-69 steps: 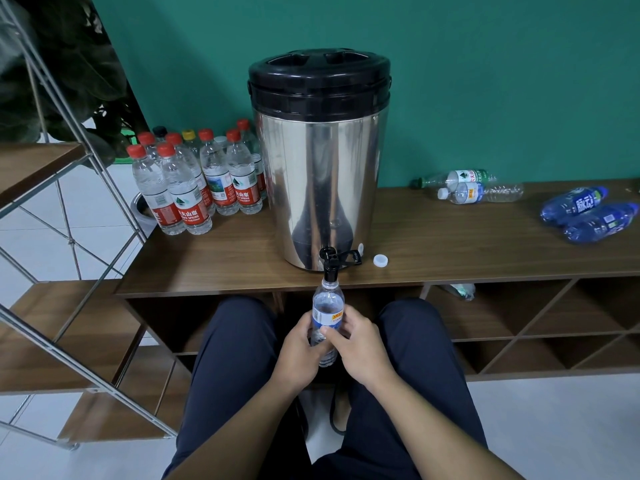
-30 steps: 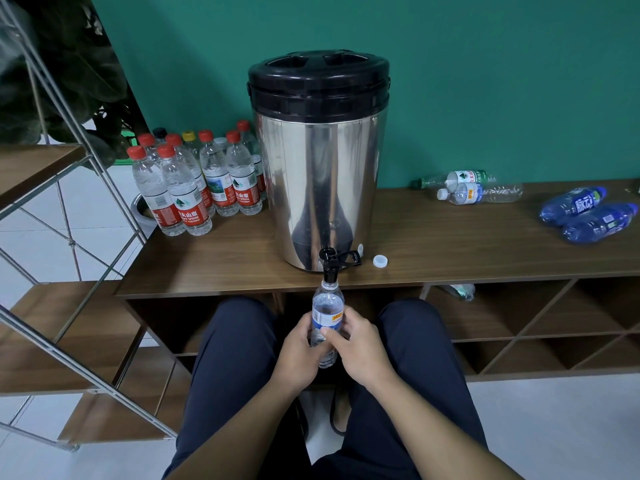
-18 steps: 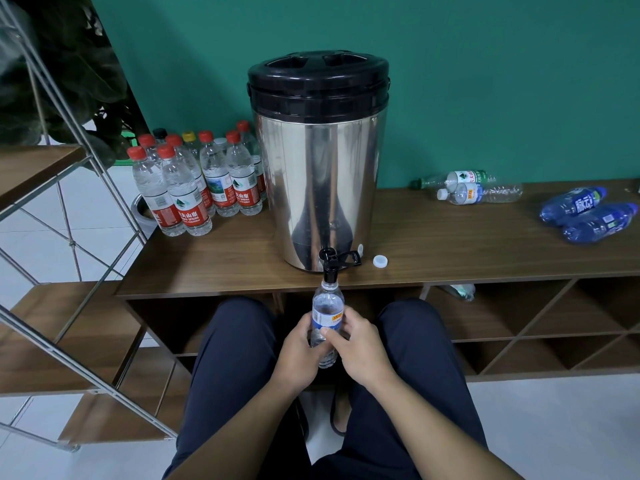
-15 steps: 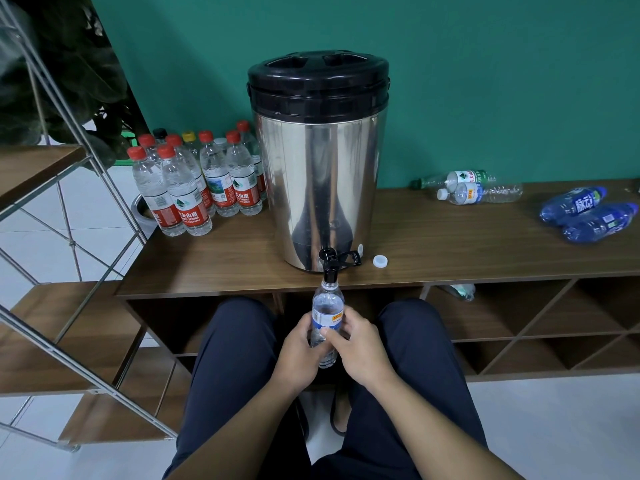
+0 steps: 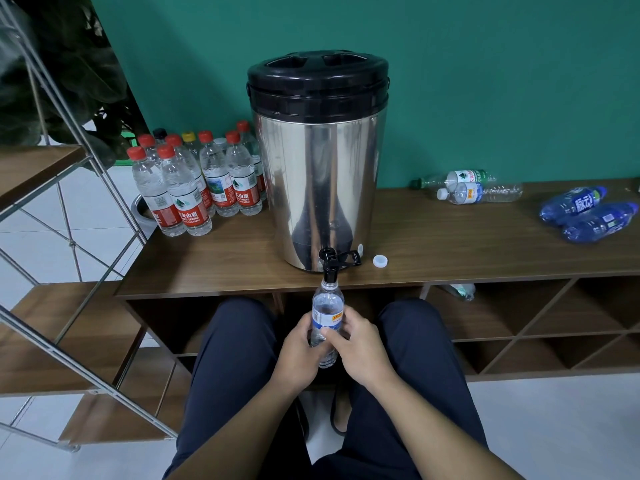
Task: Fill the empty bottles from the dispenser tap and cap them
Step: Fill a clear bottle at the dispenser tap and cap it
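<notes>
A steel dispenser (image 5: 320, 174) with a black lid stands on a wooden shelf unit (image 5: 450, 244). Its black tap (image 5: 329, 266) hangs over the front edge, lever turned to the right. A clear bottle (image 5: 325, 306) with a blue-white label is upright right under the spout, its mouth at the tap. My left hand (image 5: 298, 351) and my right hand (image 5: 356, 348) both grip the bottle's lower half, between my knees. A loose white cap (image 5: 380, 260) lies on the shelf top beside the tap.
Several red-capped bottles (image 5: 194, 181) stand left of the dispenser. Two clear bottles (image 5: 474, 188) lie at the back right, two blue bottles (image 5: 588, 216) at the far right. Another bottle (image 5: 457, 291) lies in a cubby below. A metal-framed shelf (image 5: 52, 237) stands to the left.
</notes>
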Action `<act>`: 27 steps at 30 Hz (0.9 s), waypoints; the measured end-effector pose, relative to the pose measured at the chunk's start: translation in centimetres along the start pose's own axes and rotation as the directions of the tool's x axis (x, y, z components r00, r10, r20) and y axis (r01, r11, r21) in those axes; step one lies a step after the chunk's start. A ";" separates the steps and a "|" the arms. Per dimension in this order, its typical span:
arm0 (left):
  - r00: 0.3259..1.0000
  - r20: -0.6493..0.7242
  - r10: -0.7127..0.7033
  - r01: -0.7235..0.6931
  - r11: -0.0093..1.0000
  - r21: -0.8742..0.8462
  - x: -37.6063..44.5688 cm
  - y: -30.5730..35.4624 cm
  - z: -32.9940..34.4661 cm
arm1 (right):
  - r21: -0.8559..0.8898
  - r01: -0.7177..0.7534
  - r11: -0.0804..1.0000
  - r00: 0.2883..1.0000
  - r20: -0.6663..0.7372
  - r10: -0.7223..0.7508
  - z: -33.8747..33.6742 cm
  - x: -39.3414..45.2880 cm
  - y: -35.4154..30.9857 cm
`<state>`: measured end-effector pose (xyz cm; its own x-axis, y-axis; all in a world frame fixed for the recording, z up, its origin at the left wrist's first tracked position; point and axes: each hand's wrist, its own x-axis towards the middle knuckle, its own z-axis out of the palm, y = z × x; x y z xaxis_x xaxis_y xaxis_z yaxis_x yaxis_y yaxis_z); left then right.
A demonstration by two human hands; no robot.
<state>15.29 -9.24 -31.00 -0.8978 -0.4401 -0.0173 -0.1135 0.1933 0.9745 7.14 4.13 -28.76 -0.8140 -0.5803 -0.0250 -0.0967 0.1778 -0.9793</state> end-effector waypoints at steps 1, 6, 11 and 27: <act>1.000 0.001 0.000 0.000 1.000 0.001 0.0 0.0 0.0 | 0.000 0.001 1.000 1.000 0.001 -0.001 0.0 0.0 0.0; 1.000 0.001 0.006 -0.006 1.000 0.002 0.0 0.2 0.0 | -0.006 0.000 1.000 1.000 -0.003 0.000 0.0 -0.1 0.0; 1.000 -0.002 0.011 -0.010 1.000 0.007 -0.1 0.2 0.0 | -0.006 -0.007 1.000 1.000 -0.005 0.007 0.0 0.0 0.0; 1.000 -0.004 0.010 -0.010 1.000 0.007 -0.1 0.1 0.0 | -0.018 0.005 1.000 1.000 -0.009 -0.005 0.0 0.2 0.3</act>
<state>15.35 -9.18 -30.89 -0.8973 -0.4413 -0.0064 -0.1073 0.2041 0.9731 6.98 4.04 -29.06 -0.8186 -0.5741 -0.0179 -0.1111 0.1888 -0.9757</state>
